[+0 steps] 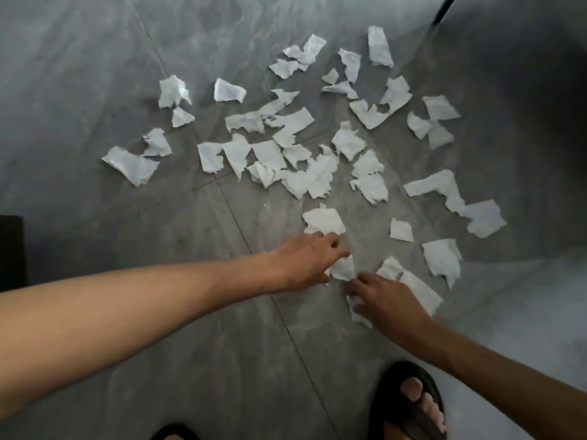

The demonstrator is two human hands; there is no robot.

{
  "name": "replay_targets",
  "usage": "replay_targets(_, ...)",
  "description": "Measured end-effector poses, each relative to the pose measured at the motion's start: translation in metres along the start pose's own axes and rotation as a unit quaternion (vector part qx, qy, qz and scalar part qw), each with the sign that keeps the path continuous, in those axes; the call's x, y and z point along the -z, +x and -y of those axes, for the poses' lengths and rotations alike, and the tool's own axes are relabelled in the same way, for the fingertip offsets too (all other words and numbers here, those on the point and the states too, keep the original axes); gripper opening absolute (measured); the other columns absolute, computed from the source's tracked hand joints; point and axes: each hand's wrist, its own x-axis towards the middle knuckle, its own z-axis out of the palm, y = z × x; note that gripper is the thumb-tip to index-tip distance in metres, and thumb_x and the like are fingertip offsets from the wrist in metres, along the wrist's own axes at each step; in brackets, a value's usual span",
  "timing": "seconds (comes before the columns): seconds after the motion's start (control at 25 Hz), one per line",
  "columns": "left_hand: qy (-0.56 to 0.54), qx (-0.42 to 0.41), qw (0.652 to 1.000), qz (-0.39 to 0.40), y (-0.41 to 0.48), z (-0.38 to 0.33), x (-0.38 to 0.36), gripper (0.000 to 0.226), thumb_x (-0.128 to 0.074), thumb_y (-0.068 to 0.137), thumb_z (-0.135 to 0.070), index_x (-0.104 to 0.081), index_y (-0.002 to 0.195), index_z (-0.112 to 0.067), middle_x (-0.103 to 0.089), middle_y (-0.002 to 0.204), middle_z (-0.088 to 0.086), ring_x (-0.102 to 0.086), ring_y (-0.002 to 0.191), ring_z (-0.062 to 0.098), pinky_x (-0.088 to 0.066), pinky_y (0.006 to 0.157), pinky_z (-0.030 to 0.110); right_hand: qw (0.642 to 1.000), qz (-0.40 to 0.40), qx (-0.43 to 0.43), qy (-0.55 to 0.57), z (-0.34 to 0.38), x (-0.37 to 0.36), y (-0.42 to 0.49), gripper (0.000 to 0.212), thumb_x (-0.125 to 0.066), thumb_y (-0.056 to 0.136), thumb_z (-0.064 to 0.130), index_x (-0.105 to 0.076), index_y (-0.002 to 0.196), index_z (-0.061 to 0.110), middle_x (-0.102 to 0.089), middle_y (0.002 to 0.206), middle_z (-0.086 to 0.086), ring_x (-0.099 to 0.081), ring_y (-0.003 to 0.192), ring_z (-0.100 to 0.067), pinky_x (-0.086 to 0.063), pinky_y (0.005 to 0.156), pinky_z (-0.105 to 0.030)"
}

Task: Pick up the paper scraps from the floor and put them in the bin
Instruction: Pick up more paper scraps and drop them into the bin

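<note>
Several torn white paper scraps (295, 122) lie scattered over the grey tiled floor (95, 74). My left hand (305, 262) reaches in from the left, its fingers pinching a small scrap (343, 268) near the floor. My right hand (384, 300) comes in from the lower right with its fingers curled over another crumpled scrap (359, 312), its fingertips close to the left hand's scrap. A larger scrap (324, 220) lies just beyond the left hand. No bin is in view.
My right foot in a black sandal (409, 404) stands at the bottom edge; the tip of the other sandal (174, 433) shows to its left. A dark object (11, 249) sits at the left edge. A dark shadowed area fills the far right.
</note>
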Motion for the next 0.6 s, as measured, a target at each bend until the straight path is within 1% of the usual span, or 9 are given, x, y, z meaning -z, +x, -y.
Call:
replay_targets(0.08, 0.036, -0.014, 0.999, 0.003, 0.003, 0.000, -0.013, 0.050, -0.062, 0.085, -0.024, -0.043, 0.131, -0.017, -0.047, 0.128, 0.013, -0.052, 0.112, 0.032, -0.048, 0.082, 0.044, 0.999, -0.016, 0.011, 0.045, -0.004, -0.005, -0.003, 0.011, -0.055, 0.086, 0.028, -0.061, 0.094, 0.024, -0.064, 0.092, 0.002, -0.064, 0.083, -0.020, -0.047, 0.063, -0.029)
replay_targets(0.16, 0.043, -0.022, 0.999, -0.005, 0.002, 0.003, -0.023, 0.039, -0.053, 0.089, -0.018, -0.045, 0.128, -0.016, -0.046, 0.124, 0.013, -0.054, 0.108, 0.032, -0.050, 0.079, 0.044, 0.987, -0.058, -0.036, 0.145, -0.016, -0.002, -0.004, 0.001, -0.061, 0.081, 0.023, -0.060, 0.082, 0.023, -0.062, 0.077, 0.007, -0.063, 0.073, -0.016, -0.042, 0.059, -0.020)
replay_targets(0.2, 0.033, -0.027, 0.999, -0.010, 0.001, 0.004, -0.026, 0.034, -0.050, 0.091, -0.018, -0.046, 0.125, -0.016, -0.048, 0.121, 0.012, -0.055, 0.105, 0.031, -0.050, 0.079, 0.045, 0.974, -0.098, -0.075, 0.190, -0.026, 0.000, -0.003, 0.007, -0.065, 0.080, 0.021, -0.060, 0.084, 0.023, -0.061, 0.073, 0.009, -0.061, 0.069, -0.014, -0.040, 0.058, -0.017)
replay_targets(0.28, 0.017, -0.036, 0.999, -0.013, -0.003, 0.007, -0.031, 0.024, -0.048, 0.092, -0.017, -0.051, 0.116, -0.015, -0.052, 0.113, 0.011, -0.057, 0.098, 0.030, -0.049, 0.075, 0.042, 0.949, -0.149, -0.154, 0.232, -0.047, 0.005, -0.003, 0.023, -0.069, 0.079, 0.019, -0.059, 0.099, 0.024, -0.062, 0.073, 0.007, -0.059, 0.069, -0.012, -0.044, 0.062, -0.023)
replay_targets(0.32, 0.019, -0.042, 0.999, -0.015, -0.005, 0.007, -0.033, 0.020, -0.047, 0.092, -0.016, -0.053, 0.112, -0.015, -0.054, 0.108, 0.010, -0.058, 0.095, 0.029, -0.047, 0.071, 0.040, 0.945, -0.142, -0.180, 0.232, -0.056, 0.007, -0.002, 0.026, -0.069, 0.080, 0.017, -0.059, 0.104, 0.022, -0.062, 0.075, 0.005, -0.059, 0.073, -0.014, -0.044, 0.065, -0.027)
replay_targets(0.36, 0.023, -0.045, 0.999, -0.018, -0.007, 0.006, -0.034, 0.018, -0.047, 0.091, -0.015, -0.055, 0.107, -0.014, -0.056, 0.105, 0.010, -0.058, 0.091, 0.029, -0.045, 0.068, 0.039, 0.949, -0.120, -0.190, 0.222, -0.061, 0.007, -0.001, 0.023, -0.067, 0.081, 0.016, -0.061, 0.103, 0.019, -0.061, 0.078, 0.004, -0.060, 0.077, -0.016, -0.043, 0.066, -0.029)
replay_targets(0.44, 0.035, -0.043, 0.998, -0.044, -0.010, 0.001, -0.032, 0.014, -0.047, 0.090, -0.017, -0.058, 0.099, -0.015, -0.059, 0.100, 0.009, -0.060, 0.088, 0.029, -0.045, 0.063, 0.038, 0.965, -0.080, -0.169, 0.182, -0.063, 0.005, 0.002, 0.009, -0.064, 0.082, 0.015, -0.062, 0.091, 0.015, -0.058, 0.081, 0.003, -0.061, 0.081, -0.022, -0.038, 0.066, -0.028)
replay_targets(0.52, 0.059, -0.038, 0.990, -0.126, -0.008, 0.002, -0.025, 0.011, -0.051, 0.085, -0.018, -0.062, 0.088, -0.015, -0.063, 0.097, 0.007, -0.060, 0.083, 0.027, -0.048, 0.057, 0.036, 0.976, -0.075, -0.140, 0.150, -0.062, 0.006, 0.007, 0.004, -0.065, 0.082, 0.015, -0.062, 0.085, 0.014, -0.059, 0.085, -0.001, -0.061, 0.083, -0.025, -0.040, 0.066, -0.030)
replay_targets(0.6, 0.077, 0.000, 0.978, -0.191, 0.002, 0.007, -0.015, 0.004, -0.060, 0.081, -0.016, -0.063, 0.084, -0.015, -0.063, 0.106, 0.008, -0.059, 0.090, 0.029, -0.048, 0.063, 0.037, 0.979, -0.091, -0.118, 0.139, -0.061, 0.006, 0.013, 0.005, -0.066, 0.081, 0.014, -0.063, 0.084, 0.012, -0.059, 0.092, -0.005, -0.059, 0.084, -0.025, -0.045, 0.068, -0.034)
